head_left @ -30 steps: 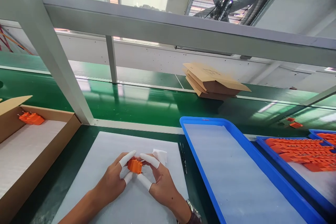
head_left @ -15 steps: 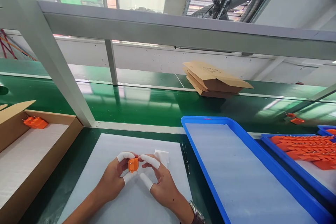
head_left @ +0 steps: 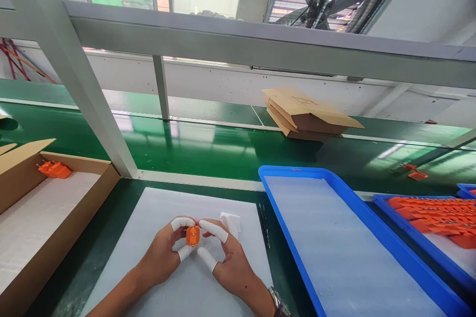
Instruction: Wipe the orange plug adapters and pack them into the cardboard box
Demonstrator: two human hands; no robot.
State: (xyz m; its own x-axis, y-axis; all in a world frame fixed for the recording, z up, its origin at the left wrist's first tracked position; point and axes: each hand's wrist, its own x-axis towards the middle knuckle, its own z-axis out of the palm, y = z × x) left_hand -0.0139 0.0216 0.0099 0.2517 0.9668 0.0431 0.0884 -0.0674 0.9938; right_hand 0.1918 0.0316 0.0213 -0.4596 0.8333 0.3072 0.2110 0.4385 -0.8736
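Note:
A small orange plug (head_left: 193, 237) with metal pins is between the fingers of my left hand (head_left: 165, 250), above the white sheet (head_left: 159, 208). The pinned face points towards me. White finger cots cover the thumb and index finger of both hands. My right hand (head_left: 232, 262) is just to the right, its index fingertip at the plug's upper right edge; whether it touches is hard to tell. Its thumb stays apart from the index finger, below the plug. A crumpled white cloth or tissue (head_left: 231, 223) lies partly behind my right hand.
At left stands a cardboard box (head_left: 70, 223) with orange plugs (head_left: 54, 169) in its far corner. To the right is a blue tray (head_left: 282, 228) lined in white; beyond it, another blue tray (head_left: 405, 230) holds rows of orange plugs (head_left: 427, 213). Folded cardboard (head_left: 308, 109) lies behind the rail.
The plug has turned slightly, its pinned face now more towards me. The whole view has shifted a little. Both hands keep nearly the same pose.

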